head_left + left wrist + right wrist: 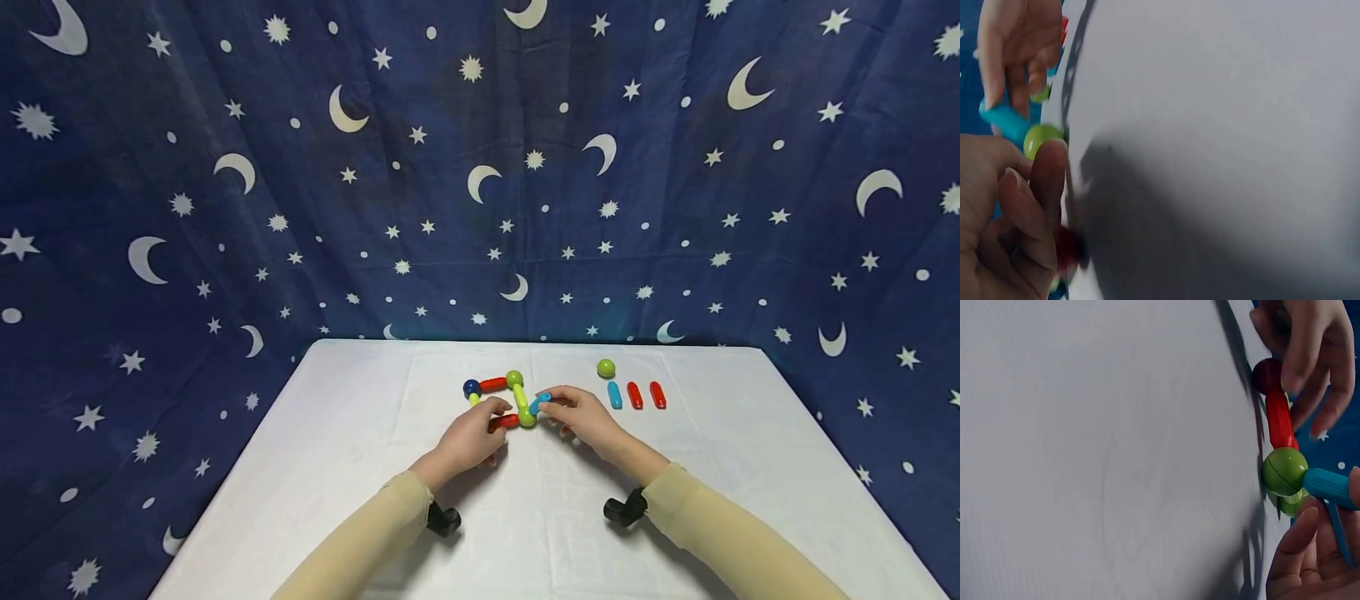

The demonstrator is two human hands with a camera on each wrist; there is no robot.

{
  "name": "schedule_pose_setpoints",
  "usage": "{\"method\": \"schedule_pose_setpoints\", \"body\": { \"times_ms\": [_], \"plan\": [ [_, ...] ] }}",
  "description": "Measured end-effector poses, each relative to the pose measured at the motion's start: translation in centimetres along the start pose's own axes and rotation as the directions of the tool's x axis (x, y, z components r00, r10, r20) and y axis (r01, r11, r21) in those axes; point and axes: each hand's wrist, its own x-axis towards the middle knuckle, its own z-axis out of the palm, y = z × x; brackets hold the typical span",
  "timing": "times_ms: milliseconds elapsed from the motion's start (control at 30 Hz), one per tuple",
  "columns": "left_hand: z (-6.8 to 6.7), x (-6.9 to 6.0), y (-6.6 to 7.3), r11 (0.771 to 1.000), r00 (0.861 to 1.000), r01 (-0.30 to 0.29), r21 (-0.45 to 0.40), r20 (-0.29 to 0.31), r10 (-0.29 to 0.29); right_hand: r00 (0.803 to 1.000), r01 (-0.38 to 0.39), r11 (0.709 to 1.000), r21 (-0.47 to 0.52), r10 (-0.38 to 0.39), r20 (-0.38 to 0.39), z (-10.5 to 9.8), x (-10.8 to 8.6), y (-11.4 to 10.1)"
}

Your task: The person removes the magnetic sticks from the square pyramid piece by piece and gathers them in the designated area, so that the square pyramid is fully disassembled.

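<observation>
My right hand (pixel 588 421) pinches a light blue rod (pixel 538 403) between thumb and fingers. One end of that rod meets a green ball (pixel 1285 470) at the near right corner of a ball-and-rod frame. My left hand (pixel 467 437) holds the frame's near red rod (pixel 1280 419), next to a dark red ball (pixel 1266 376) that the head view hides. Farther back, a dark blue ball (pixel 472 387), another red rod (pixel 492 385) and a second green ball (pixel 513 378) form the far side. A yellow-green rod (pixel 521 396) links the two green balls.
On the white table (pixel 570 533), a loose green ball (pixel 606 368) lies at the back right. Nearer are a blue rod (pixel 615 395) and two red rods, one (pixel 635 395) beside the other (pixel 657 395). A starry dark blue cloth (pixel 450 275) hangs behind the table.
</observation>
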Motion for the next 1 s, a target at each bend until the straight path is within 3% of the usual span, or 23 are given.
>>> {"method": "schedule_pose_setpoints", "body": {
  "times_ms": [233,367,700,1000],
  "plan": [
    [2.0,1.3,0.6,1.0,0.997,-0.008,-0.013,-0.074,0.007,0.996,-0.087,0.972,0.22,0.081,0.035,1.3,-0.2,0.1],
    [2.6,1.8,0.5,1.0,0.993,0.011,0.012,-0.121,-0.009,0.991,-0.134,0.945,0.298,0.137,0.009,1.6,0.0,0.4],
    [2.9,2.2,0.6,1.0,0.992,-0.013,-0.002,-0.129,0.012,0.981,-0.161,0.902,0.402,0.19,-0.034,2.0,0.3,0.7],
    [2.8,2.1,0.7,1.0,0.991,0.007,0.021,-0.136,-0.004,0.979,-0.16,0.904,0.397,0.197,-0.054,2.3,0.3,0.6]
  ]
}}
